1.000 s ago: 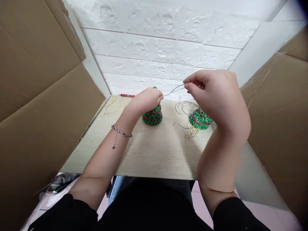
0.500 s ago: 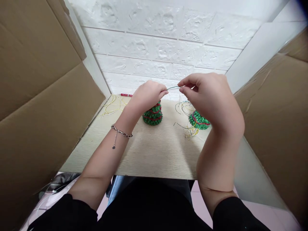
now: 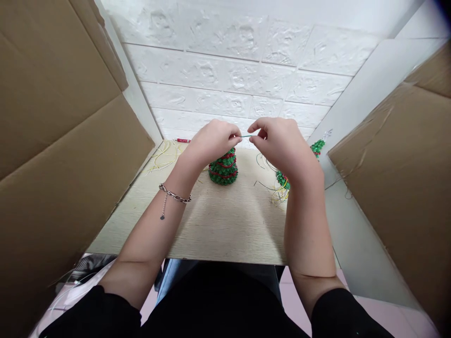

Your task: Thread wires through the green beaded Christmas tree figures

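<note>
Far left: cardboard sheet point(image 3: 52, 122) standing along the edge of the tabletop point(image 3: 225, 230). Next to it, loose yellow and white wires point(image 3: 164, 157) lie near the back corner. Red pen point(image 3: 182, 140) at the back, right end hidden by the left arm.

Left wrist has a chain bracelet point(image 3: 175, 195), short tail hanging off it. Left hand point(image 3: 218, 141): thumb and index fingers together, clamped on a thin dark-green wire point(image 3: 245, 136). Left tree point(image 3: 223, 173), green with red garland, stands on the tabletop below that hand; its top is hidden behind it.

Wire is up in the air, to the right of the left fingertips. Short visible run, near level, bridges the small gap between the two hands. Right hand point(image 3: 282, 145): index and thumb tips slightly apart, wire entering between them. Can't tell if it's gripped deeper in. Hands close, not touching.

Under the right hand and wrist: tangle of yellow, white and dark wires point(image 3: 281, 193) against the base of the right tree point(image 3: 318, 148). Base and tip show either side of the arm, middle hidden. Far right: second cardboard sheet point(image 3: 398, 188).
</note>
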Motion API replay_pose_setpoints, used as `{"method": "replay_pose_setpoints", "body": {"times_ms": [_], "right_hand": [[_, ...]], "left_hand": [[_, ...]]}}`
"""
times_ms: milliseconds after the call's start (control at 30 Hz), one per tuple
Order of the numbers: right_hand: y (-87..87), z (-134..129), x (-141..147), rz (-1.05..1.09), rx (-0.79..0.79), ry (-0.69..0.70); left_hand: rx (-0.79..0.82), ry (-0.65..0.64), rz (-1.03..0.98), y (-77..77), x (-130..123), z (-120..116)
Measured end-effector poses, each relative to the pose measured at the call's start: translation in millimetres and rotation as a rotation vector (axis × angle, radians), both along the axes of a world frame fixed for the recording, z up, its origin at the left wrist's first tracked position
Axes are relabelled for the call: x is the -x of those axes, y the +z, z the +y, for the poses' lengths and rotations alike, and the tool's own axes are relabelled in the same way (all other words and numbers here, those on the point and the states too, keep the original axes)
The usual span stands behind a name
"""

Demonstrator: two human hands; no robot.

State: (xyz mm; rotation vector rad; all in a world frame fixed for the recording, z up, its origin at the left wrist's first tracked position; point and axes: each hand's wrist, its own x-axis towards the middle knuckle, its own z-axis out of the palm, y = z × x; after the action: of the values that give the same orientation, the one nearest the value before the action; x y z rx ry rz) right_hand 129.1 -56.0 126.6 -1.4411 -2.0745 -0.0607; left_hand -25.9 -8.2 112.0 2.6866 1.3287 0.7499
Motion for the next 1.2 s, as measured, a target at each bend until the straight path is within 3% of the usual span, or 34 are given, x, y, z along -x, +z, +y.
{"method": "replay_pose_setpoints", "body": {"times_ms": [500,733,900,1067,1200], "right_hand": [[1.5,-7.5,-4.1,0.014,0.001,-0.152],[8.5,-10.8,3.2,0.064,-0.063,-0.046],[8.5,-9.2,2.3,0.116,-0.033,0.105],[-1.0,4.5,1.0,0.217,-0.031,0.075],[-7.6,14.9,6.1,0.125,-0.027,0.115]], "left_hand": [[-0.006,-0.014,-0.102,-0.7,4.4,2.0],[-0.122,-0.136,-0.232,8.5,-8.9,-20.5],[-0.167,-0.1,-0.287,10.2,-3.5,-18.9],[-0.175,-0.058,-0.326,13.7,3.1,-19.0],[-0.166,-0.082,-0.373,16.4,3.0,-22.9]]}}
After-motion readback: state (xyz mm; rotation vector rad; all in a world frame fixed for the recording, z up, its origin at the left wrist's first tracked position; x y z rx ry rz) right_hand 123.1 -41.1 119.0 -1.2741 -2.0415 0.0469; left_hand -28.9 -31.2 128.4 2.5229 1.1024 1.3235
